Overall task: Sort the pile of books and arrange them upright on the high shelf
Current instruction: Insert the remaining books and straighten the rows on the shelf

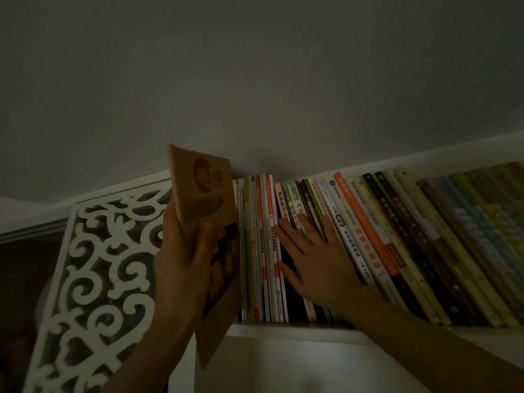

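Dim light falls over a pale ceiling and wall above a white high shelf [283,331], seen from below; at its left end stands a white carved side panel [99,273] of scrolling openwork. Along the shelf runs a long row of books [397,245], spines outward, most of them standing though those toward the right lean leftward; the row reaches past the right edge of view, so its end cannot be told.

One brown book [202,191], its cover printed with a reddish emblem, is held up at the left end of the row, just beside the thin white and orange spines there; it tilts a little and is not yet seated on the shelf. Its lower part is held by the left hand [184,268], fingers curled round the cover and thumb across the front; a second, darker volume seems to lie under the same grasp, though blur makes this uncertain.

Flat against the spines in the middle of the row lies the right hand [314,259], fingers spread and straight, pressing the books rightward; a dark gap shows just left of it.

By my judgement the task is well advanced; many books already stand in place; what remains is to slide the held book in and straighten the leaning ones; whether any pile is left below cannot be seen.
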